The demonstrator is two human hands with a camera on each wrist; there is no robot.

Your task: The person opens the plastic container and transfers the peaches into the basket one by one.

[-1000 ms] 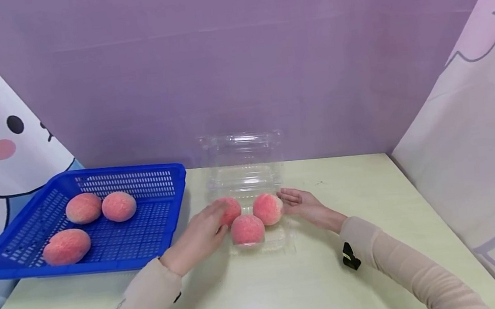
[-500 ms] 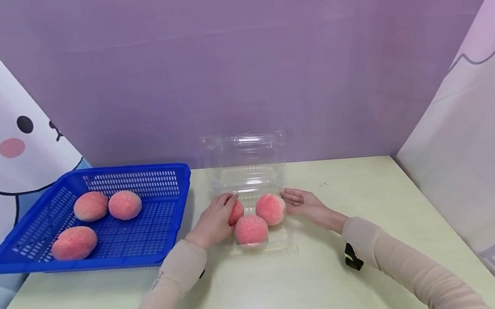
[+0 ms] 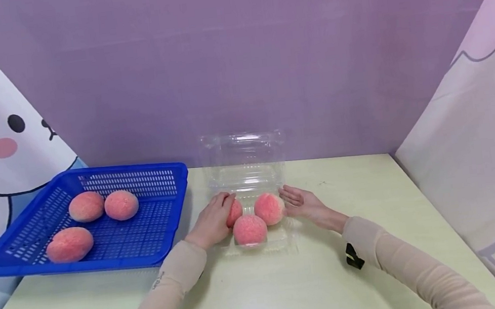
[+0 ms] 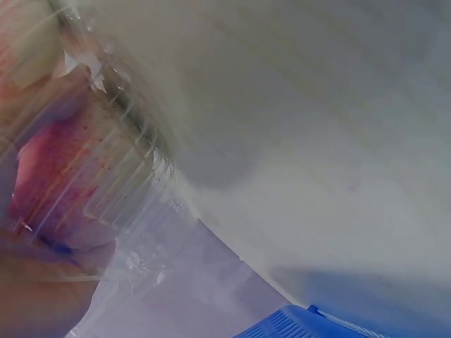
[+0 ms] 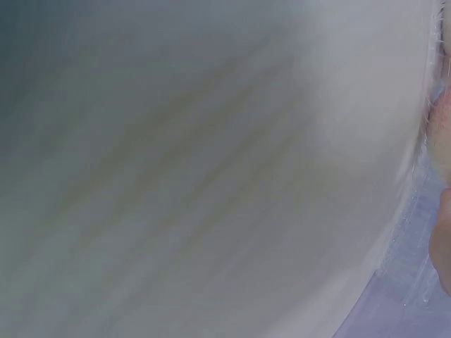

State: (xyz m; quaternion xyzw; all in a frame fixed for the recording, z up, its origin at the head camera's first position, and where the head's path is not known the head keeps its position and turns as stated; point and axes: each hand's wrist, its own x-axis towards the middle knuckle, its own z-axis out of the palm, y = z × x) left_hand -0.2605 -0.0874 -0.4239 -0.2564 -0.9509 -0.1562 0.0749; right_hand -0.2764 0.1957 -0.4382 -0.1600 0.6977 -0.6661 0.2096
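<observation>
A clear plastic clamshell box stands on the table with its lid raised at the back. Inside its base sit a left peach, a right peach and a front peach. My left hand grips the left peach, covering much of it; the left wrist view shows this peach through the ribbed plastic, with skin on both sides. At the box's right side, my right hand rests with loosely extended fingers beside the right peach. In the right wrist view only a finger shows at the edge.
A blue perforated basket stands at the left with a back-left peach, a back-right peach and a front peach in it. A purple backdrop rises behind the pale table; printed panels flank it.
My left hand has shifted slightly forward and round the outer side of the left peach, uncovering its right part. The right hand stays at the box's right side. The view sways slightly.
</observation>
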